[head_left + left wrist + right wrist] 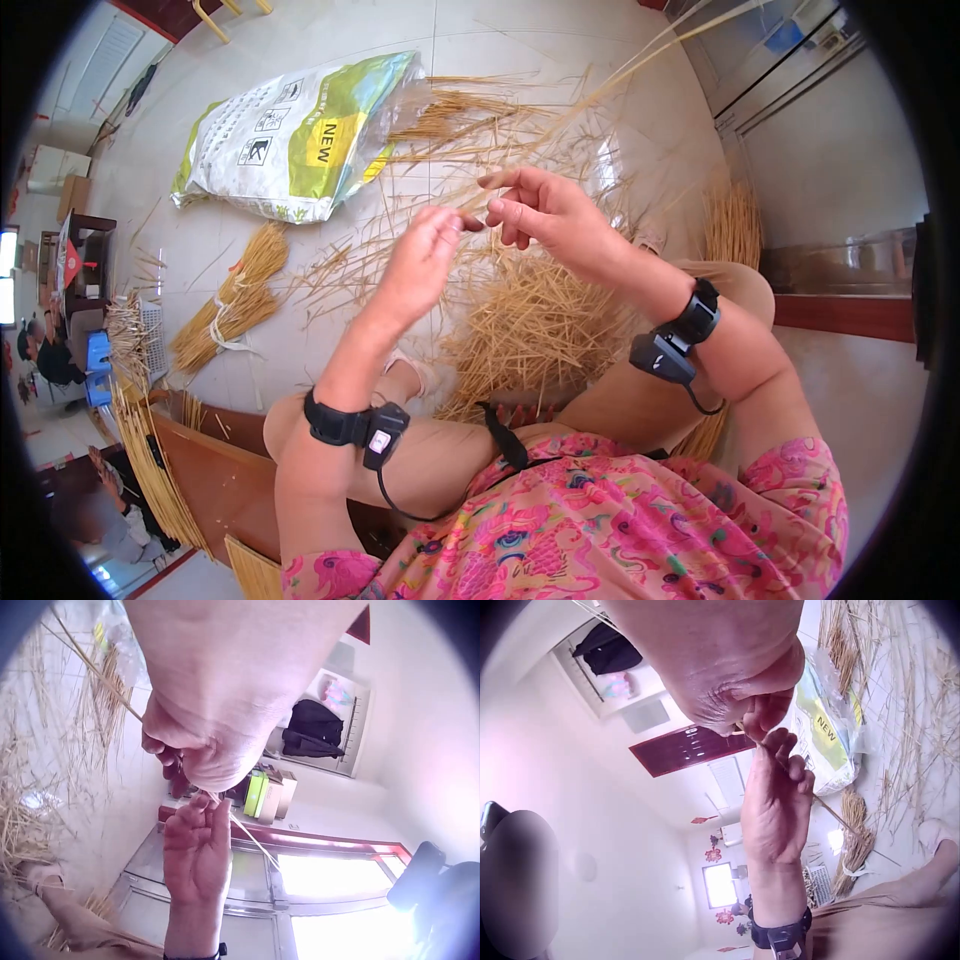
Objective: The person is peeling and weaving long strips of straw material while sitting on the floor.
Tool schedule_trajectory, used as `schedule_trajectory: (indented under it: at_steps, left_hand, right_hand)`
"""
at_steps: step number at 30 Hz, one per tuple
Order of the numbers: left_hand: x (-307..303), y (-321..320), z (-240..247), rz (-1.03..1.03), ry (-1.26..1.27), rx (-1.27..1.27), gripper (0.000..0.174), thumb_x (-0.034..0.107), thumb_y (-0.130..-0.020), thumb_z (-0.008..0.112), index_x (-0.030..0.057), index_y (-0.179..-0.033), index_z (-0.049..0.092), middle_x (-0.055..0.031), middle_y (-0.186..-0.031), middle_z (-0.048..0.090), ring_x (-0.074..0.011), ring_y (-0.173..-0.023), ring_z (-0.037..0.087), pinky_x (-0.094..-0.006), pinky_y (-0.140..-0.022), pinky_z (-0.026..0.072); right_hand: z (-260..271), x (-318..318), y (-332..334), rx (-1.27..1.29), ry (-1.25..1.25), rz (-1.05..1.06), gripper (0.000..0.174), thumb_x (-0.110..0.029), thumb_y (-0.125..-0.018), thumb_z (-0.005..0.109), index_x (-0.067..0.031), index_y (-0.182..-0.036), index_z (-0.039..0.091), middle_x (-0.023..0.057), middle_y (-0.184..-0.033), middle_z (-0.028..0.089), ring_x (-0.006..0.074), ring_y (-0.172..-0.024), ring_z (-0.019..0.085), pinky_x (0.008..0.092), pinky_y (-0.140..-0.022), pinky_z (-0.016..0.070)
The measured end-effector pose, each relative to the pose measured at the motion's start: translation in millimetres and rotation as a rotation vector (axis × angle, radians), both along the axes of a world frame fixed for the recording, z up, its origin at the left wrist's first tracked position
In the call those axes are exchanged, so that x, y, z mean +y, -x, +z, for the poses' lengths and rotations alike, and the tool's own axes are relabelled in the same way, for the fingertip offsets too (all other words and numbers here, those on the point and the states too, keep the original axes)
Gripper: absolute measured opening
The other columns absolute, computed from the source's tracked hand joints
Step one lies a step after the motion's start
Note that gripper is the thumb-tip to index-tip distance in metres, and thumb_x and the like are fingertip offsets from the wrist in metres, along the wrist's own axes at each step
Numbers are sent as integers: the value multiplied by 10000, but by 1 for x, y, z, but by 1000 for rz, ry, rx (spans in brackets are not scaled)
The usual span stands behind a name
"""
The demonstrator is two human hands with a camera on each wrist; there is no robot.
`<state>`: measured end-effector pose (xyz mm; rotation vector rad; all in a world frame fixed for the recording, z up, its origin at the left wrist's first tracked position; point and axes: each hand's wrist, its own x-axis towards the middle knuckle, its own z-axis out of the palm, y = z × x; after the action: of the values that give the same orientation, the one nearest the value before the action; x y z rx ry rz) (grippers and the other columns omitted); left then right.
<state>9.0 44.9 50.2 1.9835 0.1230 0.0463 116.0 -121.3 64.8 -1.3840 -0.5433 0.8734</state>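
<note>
Both hands are raised close together over the floor. The left hand [418,262] pinches thin straw with curled fingers; in the right wrist view a stalk [838,816] runs out from below this hand [775,810]. The right hand [560,222] pinches straw beside the left fingertips, its index finger extended. Long pale stalks [640,62] stretch from near the right hand to the upper right. In the left wrist view a thin straw [255,841] passes by the right hand's [196,859] thumb. The exact pinch points are partly hidden by the fingers.
A pile of cut straw [530,325] lies on the floor between the legs. Beyond are a printed bag [270,140] with straw at its mouth and a tied bundle [235,300]. Another bundle [733,225] stands at right by the metal doors. Loose stalks litter the tiles.
</note>
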Motion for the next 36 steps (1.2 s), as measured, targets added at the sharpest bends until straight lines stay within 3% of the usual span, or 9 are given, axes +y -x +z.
schedule_trajectory:
  at_steps: [1, 5, 8, 14, 18, 25, 30, 33, 36]
  left_hand:
    - [-6, -1, 1, -15, 66, -4, 299, 235, -967, 410, 1, -1019, 588, -63, -941, 524, -151, -948, 508, -286, -875, 388]
    - [-11, -6, 13, 68, 401, 295, 285, 228, -967, 414, 4, -1070, 556, -53, -916, 579, -135, -891, 558, -260, -806, 424]
    - [-10, -6, 12, 173, 652, 238, 294, 210, -970, 393, 0, -1156, 483, -87, -950, 616, -158, -897, 574, -287, -810, 438]
    - [8, 16, 13, -140, 634, 415, 267, 199, -969, 382, 3, -1144, 427, -145, -963, 620, -179, -898, 582, -311, -814, 448]
    - [5, 22, 13, -82, 726, 429, 184, 193, -957, 434, 29, -1032, 473, -112, -847, 630, -120, -718, 552, -241, -677, 440]
    - [-7, 20, 19, 122, 728, 356, 135, 155, -948, 453, 43, -1011, 493, -80, -819, 629, -74, -647, 511, -209, -628, 406]
    - [-9, 14, 12, 323, 633, 163, 118, 132, -941, 466, 43, -991, 524, -79, -868, 615, -77, -686, 505, -206, -661, 413]
    - [2, 17, 7, 284, 846, 210, 116, 127, -940, 473, 43, -976, 545, -71, -961, 614, -73, -745, 525, -210, -661, 427]
    - [-2, 16, 11, 260, 930, 250, 131, 157, -937, 486, 45, -987, 530, -85, -884, 619, -88, -709, 519, -213, -650, 426]
  right_hand:
    - [4, 4, 1, 8, -30, -68, 232, -173, -896, 577, 9, -1037, 548, 23, -749, 596, 71, -615, 538, 211, -544, 444]
    - [7, 12, -8, -136, 24, -154, 190, -175, -905, 563, 10, -943, 590, 13, -717, 582, 54, -621, 526, 206, -534, 429]
    - [16, 11, -33, -253, 65, -257, 205, -181, -921, 534, 7, -890, 610, 3, -694, 568, 44, -611, 510, 199, -532, 416]
    - [41, -11, -86, -237, 11, -526, 231, -193, -935, 505, 4, -905, 620, -10, -675, 549, 43, -587, 483, 189, -542, 401]
    - [37, -11, -82, -142, 14, -522, 220, -207, -934, 510, -13, -935, 614, -23, -706, 547, 33, -598, 483, 182, -555, 392]
    - [18, 10, -30, -5, 121, -122, 166, -176, -896, 570, -13, -893, 600, 11, -740, 606, 54, -627, 549, 200, -539, 434]
    - [14, 8, -38, -48, 81, -352, 186, -182, -914, 510, -14, -897, 588, 21, -764, 597, 83, -653, 557, 206, -587, 445]
    - [10, 7, -41, 71, -43, -563, 233, -199, -937, 430, -18, -903, 573, 33, -757, 575, 109, -624, 531, 206, -585, 423]
    - [6, 4, -36, 182, -129, -455, 181, -171, -922, 475, -17, -911, 570, 9, -729, 555, 80, -579, 480, 204, -531, 383]
